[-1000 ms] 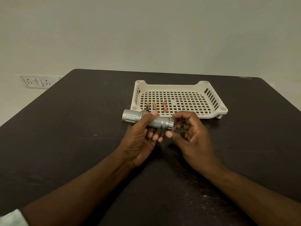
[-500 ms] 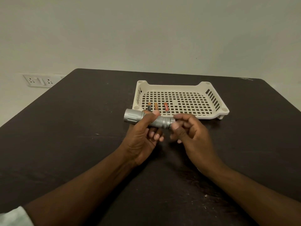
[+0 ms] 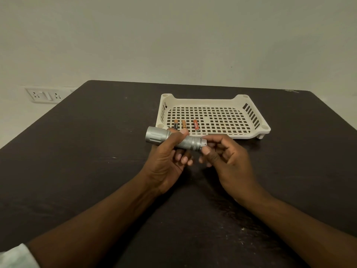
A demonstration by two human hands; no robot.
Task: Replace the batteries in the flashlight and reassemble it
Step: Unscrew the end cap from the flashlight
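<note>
A silver flashlight (image 3: 190, 142) lies across my hands above the dark table, its wide head pointing left. My left hand (image 3: 168, 157) grips its barrel, thumb over the top. My right hand (image 3: 225, 154) pinches the tail end of the flashlight with thumb and fingertips. Behind the flashlight stands a cream slotted tray (image 3: 249, 107). In its front left corner lie three small batteries: a dark one (image 3: 175, 123), a brown one (image 3: 184, 124) and a red one (image 3: 196, 125).
The dark table (image 3: 96, 151) reaches to the wall at the back. A white wall socket plate (image 3: 43, 95) sits beyond the table's left edge. A pale sleeve (image 3: 15, 257) shows at my left forearm.
My right thumb and fingers have shifted round the flashlight's tail end. My left hand keeps its grip on the barrel, and the flashlight stays in place.
</note>
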